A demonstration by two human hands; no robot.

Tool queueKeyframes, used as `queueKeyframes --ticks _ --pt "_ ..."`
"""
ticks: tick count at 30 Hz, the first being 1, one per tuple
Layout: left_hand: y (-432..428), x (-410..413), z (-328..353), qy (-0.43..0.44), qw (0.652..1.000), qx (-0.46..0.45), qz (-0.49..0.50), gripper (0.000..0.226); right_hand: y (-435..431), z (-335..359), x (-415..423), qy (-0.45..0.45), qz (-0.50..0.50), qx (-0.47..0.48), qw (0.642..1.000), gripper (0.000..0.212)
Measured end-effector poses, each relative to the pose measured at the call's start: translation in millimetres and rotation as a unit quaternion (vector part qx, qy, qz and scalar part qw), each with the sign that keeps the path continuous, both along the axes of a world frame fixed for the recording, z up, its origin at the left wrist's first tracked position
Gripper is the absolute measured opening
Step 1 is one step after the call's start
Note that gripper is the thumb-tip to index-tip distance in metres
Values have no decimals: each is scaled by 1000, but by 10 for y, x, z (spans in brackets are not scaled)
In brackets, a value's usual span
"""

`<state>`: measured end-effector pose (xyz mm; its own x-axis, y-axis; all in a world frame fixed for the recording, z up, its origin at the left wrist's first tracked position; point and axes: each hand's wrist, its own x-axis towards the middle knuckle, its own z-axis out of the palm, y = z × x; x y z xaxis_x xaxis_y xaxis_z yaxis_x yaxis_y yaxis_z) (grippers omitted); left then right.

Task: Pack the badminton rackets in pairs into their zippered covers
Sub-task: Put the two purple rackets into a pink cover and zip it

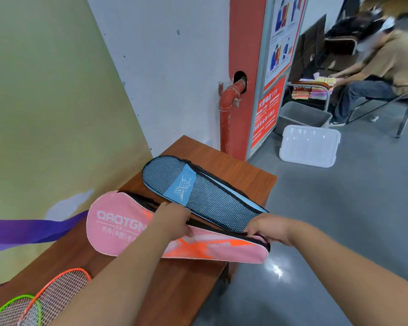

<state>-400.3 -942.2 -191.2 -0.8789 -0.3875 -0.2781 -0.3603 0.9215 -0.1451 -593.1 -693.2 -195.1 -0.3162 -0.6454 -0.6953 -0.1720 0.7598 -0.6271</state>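
1. On a wooden table (174,290) set against a green and white wall, a pink cover (118,227) lies flat. Its rounded head end points left and its narrow end reaches past the table's right edge.
2. The left hand (172,222) grips the cover's black zippered far edge about midway along, fingers curled over it.
3. The right hand (269,228) pinches the same black edge at the narrow end; whether it holds the zip pull itself cannot be told.
4. A blue mesh cover (210,196) lies just beyond the pink one, touching its far edge.
5. Two rackets sit at the table's near left corner, an orange-framed racket (64,285) partly over a green-framed racket (14,307), well apart from both covers.
6. A purple strap (28,229) crosses in from the left.
7. Far right, a seated person (386,67) works beside a grey bin (302,116) and a white lid (309,147) on the floor; a red pipe (226,114) runs down the wall behind the table.
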Motion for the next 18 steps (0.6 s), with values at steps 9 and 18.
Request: queueKeyframes --ticks 9,18 --pt "-27 -27 -9 51 994 82 55 37 -612 -247 78 294 178 -77 936 15" --pt "-1043 1168 312 -41 989 -69 122 29 -431 -378 -357 374 75 -138 914 44"
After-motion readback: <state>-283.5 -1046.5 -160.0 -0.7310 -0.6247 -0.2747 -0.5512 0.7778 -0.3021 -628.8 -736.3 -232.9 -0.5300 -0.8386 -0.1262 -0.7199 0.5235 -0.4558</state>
